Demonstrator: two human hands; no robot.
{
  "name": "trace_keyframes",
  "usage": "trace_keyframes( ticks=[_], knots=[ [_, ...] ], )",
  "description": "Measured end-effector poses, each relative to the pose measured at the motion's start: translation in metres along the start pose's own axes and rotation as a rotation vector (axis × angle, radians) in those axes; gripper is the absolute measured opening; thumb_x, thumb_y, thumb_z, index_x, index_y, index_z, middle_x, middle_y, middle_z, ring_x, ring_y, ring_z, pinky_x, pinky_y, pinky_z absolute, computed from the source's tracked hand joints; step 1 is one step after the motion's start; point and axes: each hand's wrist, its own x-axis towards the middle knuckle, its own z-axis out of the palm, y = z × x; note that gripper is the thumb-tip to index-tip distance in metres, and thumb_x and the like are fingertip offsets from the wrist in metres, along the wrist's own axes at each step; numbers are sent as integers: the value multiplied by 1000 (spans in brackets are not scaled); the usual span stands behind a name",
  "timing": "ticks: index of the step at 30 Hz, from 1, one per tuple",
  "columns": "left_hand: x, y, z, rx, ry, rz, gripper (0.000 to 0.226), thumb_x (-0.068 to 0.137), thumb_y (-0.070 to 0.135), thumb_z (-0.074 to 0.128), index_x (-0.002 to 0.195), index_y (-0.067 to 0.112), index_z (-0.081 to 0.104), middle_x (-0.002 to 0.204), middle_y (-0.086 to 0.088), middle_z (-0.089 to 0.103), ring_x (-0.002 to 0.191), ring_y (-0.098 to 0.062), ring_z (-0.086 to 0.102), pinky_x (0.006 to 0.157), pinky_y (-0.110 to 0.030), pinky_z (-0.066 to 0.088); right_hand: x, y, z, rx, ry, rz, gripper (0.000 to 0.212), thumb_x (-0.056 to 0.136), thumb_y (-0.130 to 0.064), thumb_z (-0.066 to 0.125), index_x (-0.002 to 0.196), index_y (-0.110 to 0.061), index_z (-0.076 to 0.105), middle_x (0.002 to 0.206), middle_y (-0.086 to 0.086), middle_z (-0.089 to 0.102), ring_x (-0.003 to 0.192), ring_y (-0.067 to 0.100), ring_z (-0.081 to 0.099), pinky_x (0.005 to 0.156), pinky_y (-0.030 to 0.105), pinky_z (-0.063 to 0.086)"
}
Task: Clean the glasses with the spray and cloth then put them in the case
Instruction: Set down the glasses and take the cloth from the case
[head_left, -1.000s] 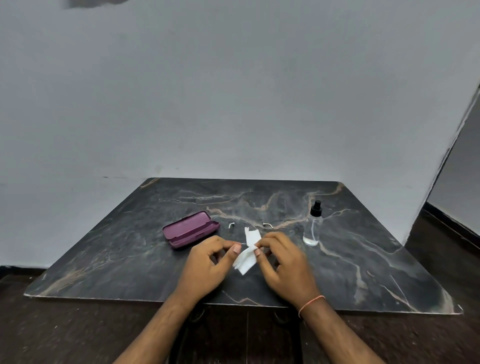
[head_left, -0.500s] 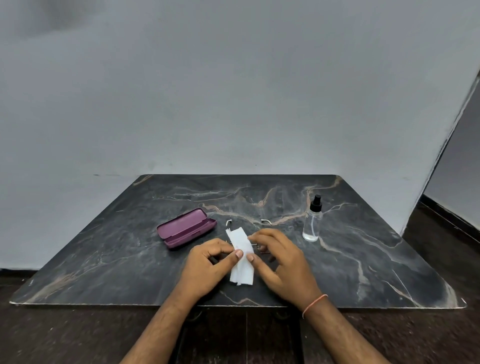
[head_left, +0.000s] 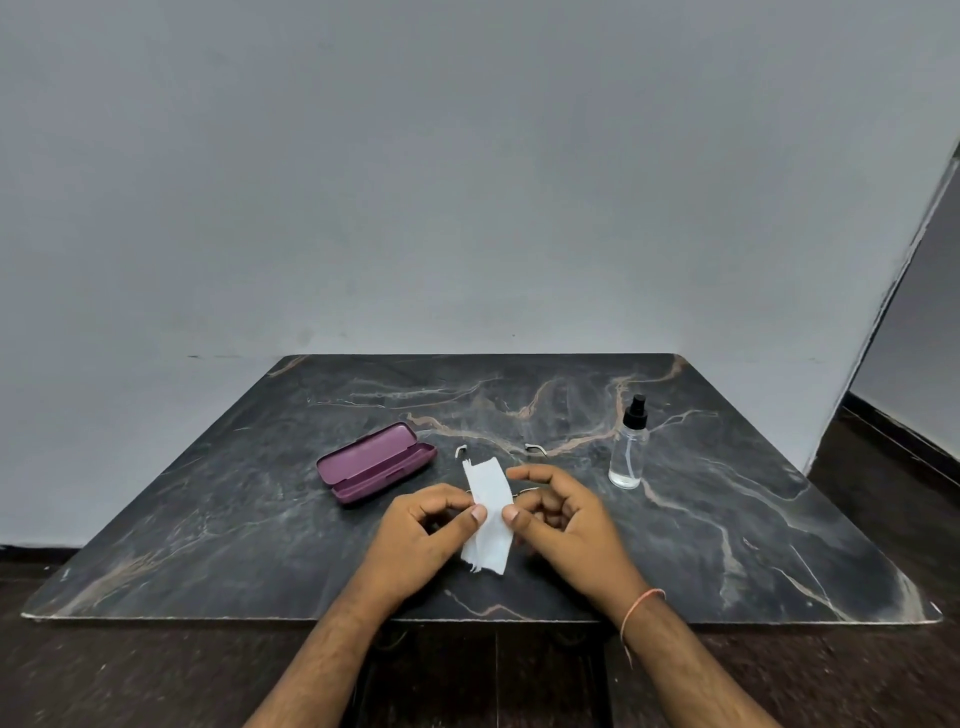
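- The table (head_left: 727, 519) is showing a dark charcoal marbled pattern; pale tan and whitish veins are branching across it
- The case (head_left: 375, 461) is showing plum purple, inside and out
- The cloth (head_left: 488, 512) is showing plain white; its lower edge is looking frayed
- The spray bottle (head_left: 628, 452) is showing a clear body; its pump top is showing black
- The glasses (head_left: 535, 448) are showing thin silvery temple tips
- The wall (head_left: 467, 182) is showing flat pale grey
- The thread (head_left: 641, 603) on the right wrist is showing orange-pink
- The floor (head_left: 130, 675) is showing dark brown
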Motion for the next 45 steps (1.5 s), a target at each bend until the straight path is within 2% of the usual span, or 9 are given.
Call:
trace_keyframes(
  ticks=[5,12,15,21,25,29,36,40,45],
  knots=[
    [-3,6,2,4,-38,21,18,92,49,72,89,38,85,89,12,79,80,-7,71,76,-24,53,1,4,-1,23,76,-5,36,86,-9,85,111,-35,78,88,13,73,79,17,63,78,27,56],
    [-1,0,6,79,21,22,8,86,28,91,93,31,89,95,4,83,77,-33,73,70,-39,56,1,5,-1,22,93,-11,36,85,-4,86,107,-31,82,88,-5,73,66,9,55,71,23,53],
    [-1,-2,4,84,57,18,19,90,15,90,91,33,87,93,8,82,79,-30,72,72,-37,58,-1,5,-1,8,97,-24,33,85,-5,86,107,-30,84,88,-5,73,69,10,57,73,26,55],
    [-3,1,7,79,151,83,9,85,28,89,89,36,87,95,9,81,78,-24,71,71,-41,57,-1,7,-1,-79,129,-70,32,85,-10,87,113,-27,84,93,-7,75,81,10,68,80,27,57],
    [-6,4,6,177,240,207,9,83,33,89,89,38,85,122,19,72,100,-10,72,81,-18,58,-2,6,0,-186,131,-125,29,87,-14,86,113,-26,84,92,-10,75,84,10,71,79,23,56],
    [-7,5,4,220,260,234,19,85,15,93,93,31,86,134,18,73,130,-9,67,101,-20,54,-5,1,-1,-239,110,-119,18,90,-21,84,104,-31,85,94,-7,76,87,16,72,78,28,58],
    [-6,4,3,166,203,201,13,86,25,92,97,31,88,107,19,83,115,-16,73,101,-30,56,-7,-6,0,-170,59,-108,4,92,-21,78,93,-26,79,111,-7,74,101,20,73,87,50,61],
    [-6,4,2,57,210,98,16,82,36,88,98,38,89,99,16,83,104,-13,77,88,-21,58,-8,-9,3,-65,-17,-9,29,84,-32,87,110,-30,75,111,-1,81,97,44,73,85,61,58],
    [-4,5,4,0,210,48,15,78,37,88,93,37,90,98,10,84,98,-11,78,86,-22,61,-6,-8,3,-6,-76,71,47,86,-12,87,128,-22,71,107,2,84,105,25,79,97,43,62]
  ],
)
